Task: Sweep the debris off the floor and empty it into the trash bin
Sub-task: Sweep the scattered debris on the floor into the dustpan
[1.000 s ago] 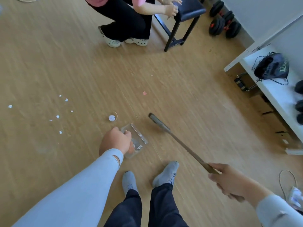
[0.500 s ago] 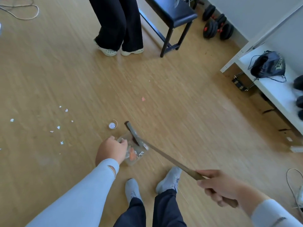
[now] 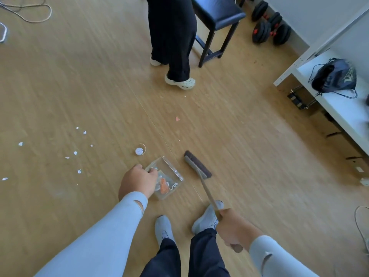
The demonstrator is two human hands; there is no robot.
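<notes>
A clear plastic dustpan (image 3: 173, 170) sits on the wooden floor just ahead of my feet, with orange and white scraps inside. My left hand (image 3: 137, 181) grips its left edge. My right hand (image 3: 231, 226) holds the wooden handle of a broom, whose dark brush head (image 3: 197, 164) rests on the floor just right of the dustpan. Several white paper scraps (image 3: 75, 153) lie scattered on the floor to the left. One pink scrap (image 3: 177, 118) lies farther ahead, and a small white round cap (image 3: 139, 151) lies beside the dustpan's far left corner. No trash bin shows.
Another person (image 3: 173, 41) in black trousers and white clogs stands ahead by a black stool (image 3: 217, 15). Dumbbells (image 3: 269, 29) sit by the far wall. A white shelf (image 3: 339, 104) with a dark bag runs along the right. Cables lie at far left and near right.
The broom head has moved from the dustpan's mouth out to its right. The other person has stepped toward me. My left hand stays on the dustpan.
</notes>
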